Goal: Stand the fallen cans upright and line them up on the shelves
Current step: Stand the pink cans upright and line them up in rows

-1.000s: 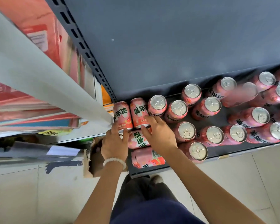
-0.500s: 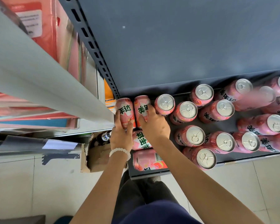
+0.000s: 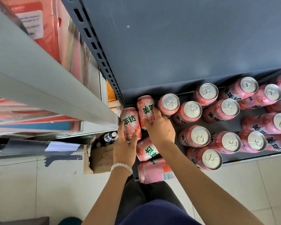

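Pink cans fill a dark low shelf [image 3: 243, 162]. At its left end several lie on their sides. My left hand [image 3: 124, 146], with a white bead bracelet, grips one lying can [image 3: 129, 121] by its lower end. My right hand [image 3: 159, 127] grips the lying can beside it [image 3: 144, 109]. Two more fallen cans lie nearer me: one [image 3: 146, 151] partly under my right wrist, another [image 3: 154, 172] at the shelf's front edge. Several upright cans [image 3: 199, 135] with silver tops stand to the right.
A grey shelf board [image 3: 39, 78] juts out on the left with red folders above it. A slotted upright [image 3: 101, 56] rises behind the cans. An open cardboard box [image 3: 101, 158] holding a bottle sits on the tiled floor left of the shelf.
Both hands reached further back and closed around the two rear fallen cans. The view has shifted, so the cans sit further right in the frame.
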